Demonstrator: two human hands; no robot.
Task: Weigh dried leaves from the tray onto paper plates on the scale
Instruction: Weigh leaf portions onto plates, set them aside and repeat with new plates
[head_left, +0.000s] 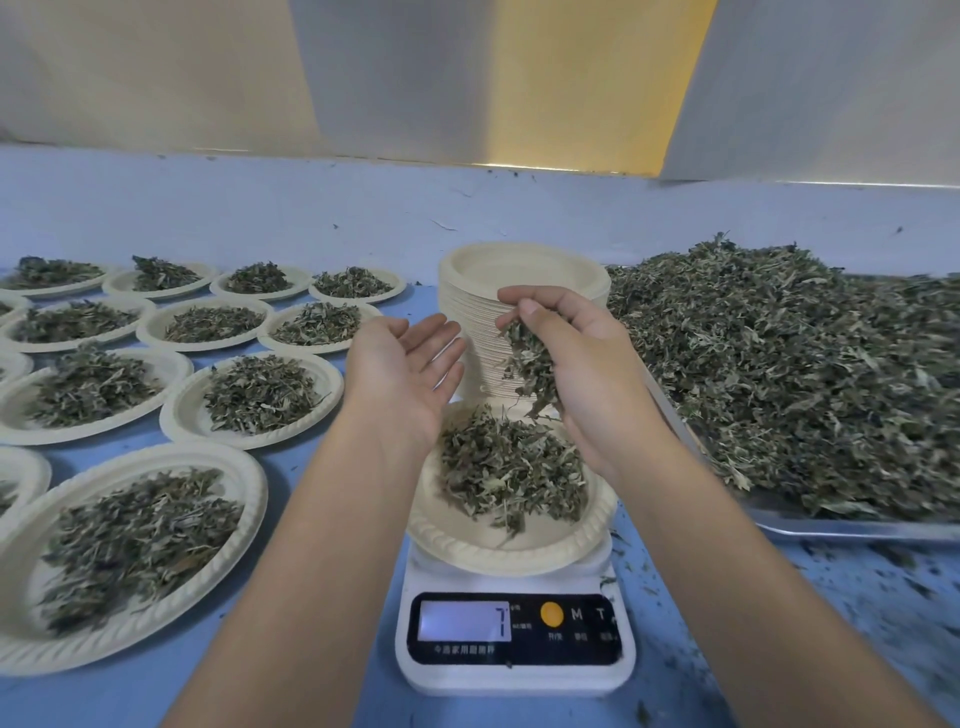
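A white digital scale (514, 670) sits at the front centre, its display reading 7. On it rests a paper plate (498, 551) with a small heap of dried leaves (511, 467). My right hand (582, 364) hovers above the plate and grips a clump of dried leaves (530, 364), with some hanging down from the fingers. My left hand (410, 374) is beside it, palm up and fingers straight, holding nothing. A metal tray (852, 527) at the right carries a large pile of dried leaves (789, 374).
A tall stack of empty paper plates (488, 291) stands just behind my hands. Several filled paper plates (254, 400) cover the blue table at the left. Leaf crumbs (883, 582) litter the table at the front right. A low blue wall (363, 208) runs along the back.
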